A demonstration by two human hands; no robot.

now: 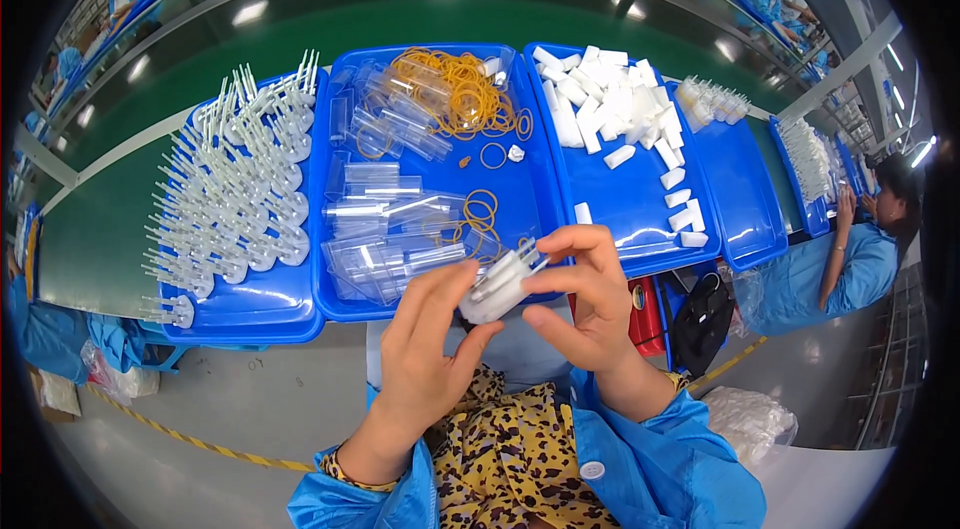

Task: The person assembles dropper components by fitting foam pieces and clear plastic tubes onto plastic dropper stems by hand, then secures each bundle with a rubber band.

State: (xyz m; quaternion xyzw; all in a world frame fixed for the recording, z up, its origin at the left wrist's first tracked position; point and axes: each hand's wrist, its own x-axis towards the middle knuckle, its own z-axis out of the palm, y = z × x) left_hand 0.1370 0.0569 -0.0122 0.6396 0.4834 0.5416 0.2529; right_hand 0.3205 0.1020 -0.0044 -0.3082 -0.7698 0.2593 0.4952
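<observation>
Between my hands, just above the near edge of the middle tray, is a white plastic piece [492,295] with thin clear prongs. My left hand [430,359] is closed around its base, thumb below and fingers behind. My right hand [592,304] has its fingertips on the pronged end, with the thumb lower down beside it. Whether a foam block sits among the prongs cannot be made out. Nearest to both hands, the middle blue tray [515,199] holds clear plastic sleeves [375,204] and orange rubber bands [465,89].
On the left, a blue tray [262,309] is crowded with upright white pronged pieces [235,189]. A blue tray [625,209] of white foam blocks [610,94] stands to the right. Another tray [735,179] beyond it holds several pieces. A co-worker [850,249] sits far right.
</observation>
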